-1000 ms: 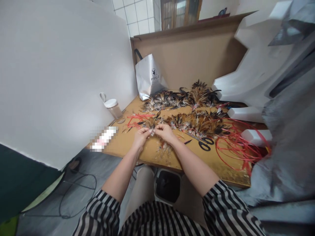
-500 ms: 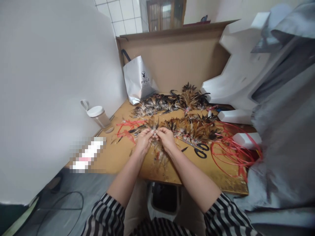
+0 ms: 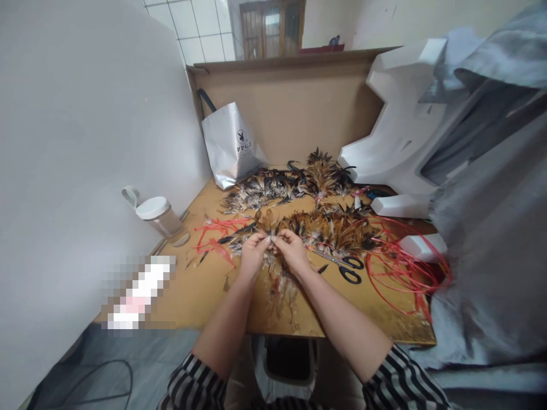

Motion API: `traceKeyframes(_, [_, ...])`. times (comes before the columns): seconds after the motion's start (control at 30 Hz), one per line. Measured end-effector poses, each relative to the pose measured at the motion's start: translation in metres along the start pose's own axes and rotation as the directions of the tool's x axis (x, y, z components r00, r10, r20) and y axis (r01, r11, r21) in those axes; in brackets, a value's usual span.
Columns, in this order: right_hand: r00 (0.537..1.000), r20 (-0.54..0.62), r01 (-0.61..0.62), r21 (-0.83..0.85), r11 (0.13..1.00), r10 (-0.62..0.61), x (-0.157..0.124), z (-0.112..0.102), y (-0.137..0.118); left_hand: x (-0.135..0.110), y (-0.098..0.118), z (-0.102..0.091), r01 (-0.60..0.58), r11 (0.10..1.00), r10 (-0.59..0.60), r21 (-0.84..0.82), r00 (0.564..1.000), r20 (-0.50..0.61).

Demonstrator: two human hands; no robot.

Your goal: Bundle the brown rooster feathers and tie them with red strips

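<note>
My left hand and my right hand meet over the wooden table, thumbs and forefingers pinched together. Between them is a small bunch of feathers, brown and dark at the tips; its base is mostly covered by my fingers. A row of brown feather bunches lies just right of my hands. Darker feathers are heaped behind. Loose feather scraps are scattered below my hands. Scissors with black handles rest to the right of my right hand, their blades partly against the feathers.
Red plastic ribbon is tangled at the right, with more red strips at the left. A lidded cup stands at the left and a silver bag at the back. White foam and grey cloth border the right.
The view has shifted, so the table's things sit slightly lower and mostly further left. Both hands keep their pinch on the feathers, with small changes in finger position.
</note>
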State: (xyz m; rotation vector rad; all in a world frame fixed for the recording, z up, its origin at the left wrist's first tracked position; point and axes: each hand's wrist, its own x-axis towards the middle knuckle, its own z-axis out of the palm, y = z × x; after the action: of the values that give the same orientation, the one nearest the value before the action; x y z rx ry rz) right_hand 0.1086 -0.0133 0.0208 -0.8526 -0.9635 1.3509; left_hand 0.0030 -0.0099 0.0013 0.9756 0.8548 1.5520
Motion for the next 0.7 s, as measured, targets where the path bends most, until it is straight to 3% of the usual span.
traceKeyframes(0.17, [0.998, 0.054, -0.016, -0.019, 1.000, 0.017, 0.001, -0.002, -0.001, -0.003, 0.002, 0.002, -0.005, 0.999, 0.006, 0.042, 1.000, -0.020])
traceKeyframes(0.27, [0.995, 0.094, -0.036, 0.030, 0.999, 0.033, 0.001, -0.004, 0.002, -0.006, 0.004, 0.006, 0.004, 1.000, -0.005, -0.015, 1.000, -0.023])
traceKeyframes(0.43, [0.996, 0.072, -0.065, 0.106, 0.992, 0.057, 0.004, -0.008, 0.007, -0.009, 0.011, 0.010, 0.121, 0.987, -0.120, -0.101, 0.993, 0.017])
traceKeyframes(0.7, [1.000, 0.030, 0.011, 0.006, 1.000, -0.011, 0.010, -0.017, 0.009, -0.010, 0.009, 0.011, 0.140, 0.985, -0.139, 0.101, 0.990, -0.015])
